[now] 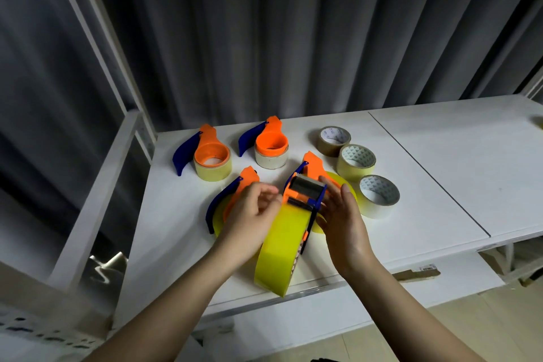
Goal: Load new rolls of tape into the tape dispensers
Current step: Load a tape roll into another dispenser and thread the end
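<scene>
Both hands work at a tape dispenser (305,200) held upright above the near edge of the white worktop (426,173), a large yellow tape roll (282,253) seated in it and standing on edge. The left hand (252,214) curls its fingers at the dispenser's orange front, pinching there, though whether it grips tape or plastic cannot be told. The right hand (343,214) presses nearly straight fingers against the dispenser's blue side. Behind the hands lie two more orange-and-blue dispensers with yellow rolls, and farther back two others (202,156) (269,144) rest flat. Three loose rolls (333,139) (356,161) (379,195) sit in a diagonal row to the right.
</scene>
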Available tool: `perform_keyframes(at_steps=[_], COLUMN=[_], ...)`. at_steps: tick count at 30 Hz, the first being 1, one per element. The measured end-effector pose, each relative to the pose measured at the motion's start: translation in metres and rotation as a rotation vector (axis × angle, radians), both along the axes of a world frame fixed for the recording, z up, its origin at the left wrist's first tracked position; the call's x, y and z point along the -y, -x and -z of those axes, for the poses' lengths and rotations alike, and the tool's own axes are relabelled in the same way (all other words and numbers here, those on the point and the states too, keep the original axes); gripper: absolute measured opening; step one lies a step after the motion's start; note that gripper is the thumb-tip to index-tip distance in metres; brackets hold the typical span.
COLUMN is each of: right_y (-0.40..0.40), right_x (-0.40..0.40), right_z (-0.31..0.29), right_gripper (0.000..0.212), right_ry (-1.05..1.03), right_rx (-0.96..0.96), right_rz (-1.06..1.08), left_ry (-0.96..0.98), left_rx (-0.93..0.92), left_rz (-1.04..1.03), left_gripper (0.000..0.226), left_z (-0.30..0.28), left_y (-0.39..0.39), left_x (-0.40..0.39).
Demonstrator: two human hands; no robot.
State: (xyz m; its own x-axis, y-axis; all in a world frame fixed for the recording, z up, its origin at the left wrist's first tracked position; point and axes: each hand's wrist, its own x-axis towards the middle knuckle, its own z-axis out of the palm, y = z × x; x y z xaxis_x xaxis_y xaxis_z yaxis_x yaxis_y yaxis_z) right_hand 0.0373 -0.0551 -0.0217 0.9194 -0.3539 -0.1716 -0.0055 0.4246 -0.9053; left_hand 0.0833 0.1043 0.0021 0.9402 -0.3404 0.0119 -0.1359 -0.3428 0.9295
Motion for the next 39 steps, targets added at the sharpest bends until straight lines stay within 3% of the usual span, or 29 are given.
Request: perform_keyframes(at_steps=[3, 6, 10, 11, 15, 19, 25, 28, 32, 35, 39], right_y=[0.001, 0.002, 0.003, 0.004, 0.005, 0.007, 0.007, 0.009, 0.009, 0.009, 0.003], right_x=[-0.002, -0.006, -0.004, -0.003, -0.001, 0.005, 0.009, 0.008, -0.002, -0.007, -0.017], right_z=[-0.002, -0.004, -0.003, -0.003, -0.005, -0.009, -0.032, -0.042, -0.049, -0.044, -0.046], right_gripper=[0.052, 0.054, 0.052, 0.053, 0.061, 0.065, 0.062, 0.06, 0.041, 0.039, 0.035], right_ry=[-0.001, 0.013, 0.011, 0.011, -0.029, -0.088, -0.131, 0.024, 0.357, 0.611, 0.7], right_rx=[0.016, 0.029, 0.028, 0.023, 0.002, 0.015, 0.156, 0.198, 0.213, 0.332, 0.365], right_rz=[-0.009, -0.037, -0.043, -0.042, -0.047, -0.088, -0.163, -0.239, -0.172, -0.046, -0.032], left_ry=[-0.102, -0.002, 0.028, 0.083, 0.244, 0.411, 0.601, 0.638, 0.589, 0.564, 0.592], left_rx=[-0.061, -0.151, -0.283, -0.33, -0.439, -0.491, -0.413, -0.491, -0.503, -0.537, -0.561], left_rz=[0.059, -0.01, 0.018, 0.03, -0.032, -0.126, -0.212, -0.244, -0.264, -0.236, -0.203], left_gripper=[0.01, 0.015, 0.058, 0.057, 0.013, 0.007, 0.062, 0.068, 0.026, 0.036, 0.038], left_z=[0.006, 0.003, 0.004, 0.003, 0.002, -0.006, -0.025, -0.028, -0.033, -0.041, -0.047], left_y=[0.016, 0.024, 0.035, 0.039, 0.048, 0.053, 0.044, 0.038, 0.033, 0.031, 0.03], left_x=[-0.008, -0.011, -0.013, -0.013, -0.01, -0.005, 0.0, 0.001, -0.003, -0.006, -0.01])
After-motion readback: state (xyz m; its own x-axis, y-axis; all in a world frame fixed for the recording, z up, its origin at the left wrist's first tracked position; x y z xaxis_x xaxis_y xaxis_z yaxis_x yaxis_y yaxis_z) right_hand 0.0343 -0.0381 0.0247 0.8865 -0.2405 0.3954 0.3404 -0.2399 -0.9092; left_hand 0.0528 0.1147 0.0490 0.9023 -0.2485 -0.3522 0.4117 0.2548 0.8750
